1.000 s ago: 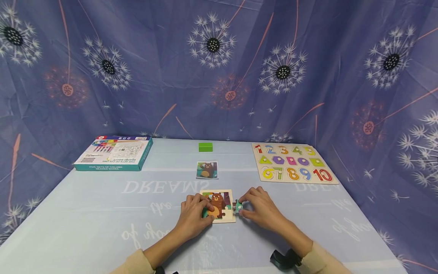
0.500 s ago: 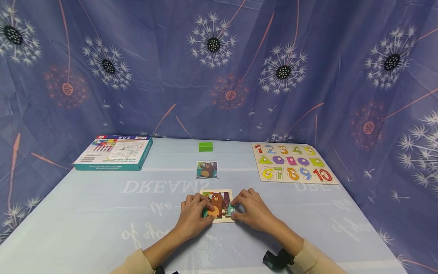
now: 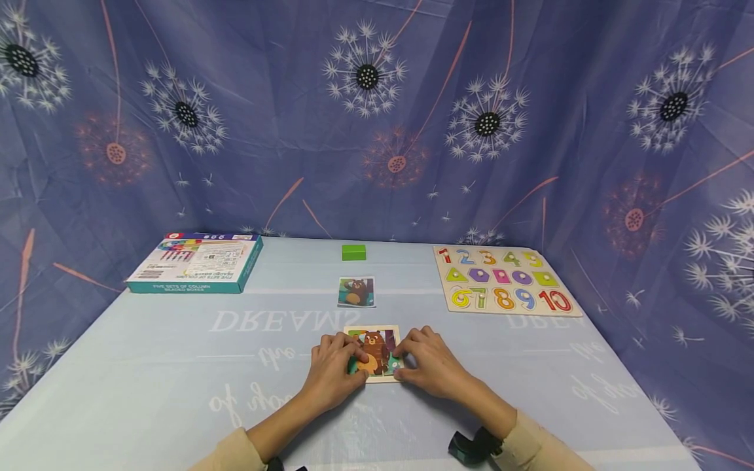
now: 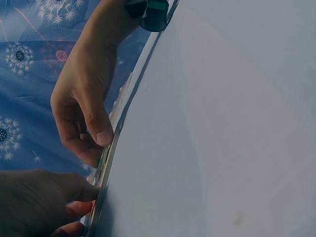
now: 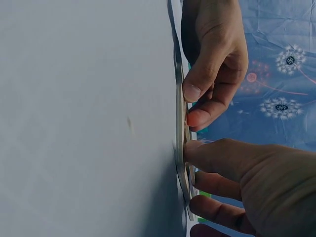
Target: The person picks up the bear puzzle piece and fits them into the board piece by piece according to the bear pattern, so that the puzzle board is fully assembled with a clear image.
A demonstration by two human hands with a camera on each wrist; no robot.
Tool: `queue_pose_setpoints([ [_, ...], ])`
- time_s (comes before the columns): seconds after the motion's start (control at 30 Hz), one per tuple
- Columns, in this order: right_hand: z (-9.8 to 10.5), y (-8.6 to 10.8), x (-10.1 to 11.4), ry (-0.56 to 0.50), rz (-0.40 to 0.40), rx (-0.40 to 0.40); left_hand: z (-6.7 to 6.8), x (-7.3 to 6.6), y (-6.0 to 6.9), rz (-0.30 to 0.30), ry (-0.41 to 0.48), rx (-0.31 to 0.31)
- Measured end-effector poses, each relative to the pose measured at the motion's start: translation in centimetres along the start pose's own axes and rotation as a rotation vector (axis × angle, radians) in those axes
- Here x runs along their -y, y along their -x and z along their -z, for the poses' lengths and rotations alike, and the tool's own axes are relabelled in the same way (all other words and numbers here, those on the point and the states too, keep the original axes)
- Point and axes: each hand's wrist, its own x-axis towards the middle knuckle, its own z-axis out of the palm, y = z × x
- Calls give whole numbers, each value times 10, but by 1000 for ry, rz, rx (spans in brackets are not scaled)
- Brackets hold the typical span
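Observation:
In the head view, a bear jigsaw puzzle point(image 3: 372, 341) lies in a pale wooden tray point(image 3: 377, 379) at the middle of the table. My left hand point(image 3: 331, 371) holds the puzzle's left side, thumb and fingertips on the bear's belly area. At the lower right corner, my right hand point(image 3: 434, 365) pinches a teal puzzle piece point(image 3: 394, 364) between thumb and fingers. That piece sits in or on its corner space; a thin pale gap shows along its left side. In the left wrist view, the tray point(image 4: 102, 182) appears edge-on with both hands at it.
Behind the puzzle lies a small bear picture card point(image 3: 356, 292), with a green block point(image 3: 354, 252) farther back. A number puzzle board point(image 3: 506, 281) lies at the right rear. A flat teal-sided box point(image 3: 194, 265) is at the left rear, before the dandelion-patterned curtain point(image 3: 283, 118).
The right hand has moved left, carrying the teal piece from beside the tray into its lower right corner. The left hand has stayed in place.

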Motion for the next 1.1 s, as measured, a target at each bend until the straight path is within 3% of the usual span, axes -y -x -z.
queue_pose_setpoints([
  [0.63, -1, 1, 0, -4, 3, 15, 1, -2, -1, -7, -18, 9],
  [1.1, -1, 1, 0, 10, 23, -6, -8, -15, -6, -40, 8, 17],
])
